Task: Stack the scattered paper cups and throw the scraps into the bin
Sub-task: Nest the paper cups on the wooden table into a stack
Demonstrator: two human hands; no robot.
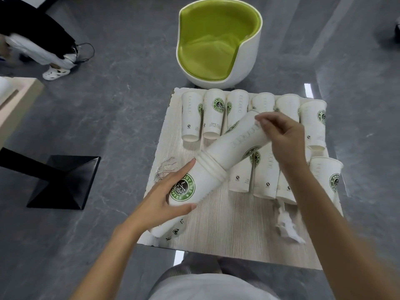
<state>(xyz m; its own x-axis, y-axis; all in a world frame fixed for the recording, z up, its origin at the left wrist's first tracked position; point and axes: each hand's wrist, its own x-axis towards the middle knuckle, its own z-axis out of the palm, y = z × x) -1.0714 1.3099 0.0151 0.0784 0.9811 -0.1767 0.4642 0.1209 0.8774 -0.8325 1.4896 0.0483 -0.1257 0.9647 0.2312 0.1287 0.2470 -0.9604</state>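
White paper cups with green coffee logos lie on a small wooden table (227, 224). My left hand (164, 198) grips a stack of nested cups (194, 185) lying on its side near the table's left edge. My right hand (283, 139) holds a single cup (236, 139), whose open end sits at the mouth of the stack. Several cups (213, 113) lie in a row along the far edge, and more (262, 176) lie under my right arm. A crumpled paper scrap (287, 226) lies at the front right. A clear plastic wrapper (166, 169) lies at the left edge.
A white tub chair with a green seat (216, 44) stands just beyond the table. A black table base (62, 180) sits on the grey floor to the left. A person's legs (43, 53) are at the far left. No bin is in view.
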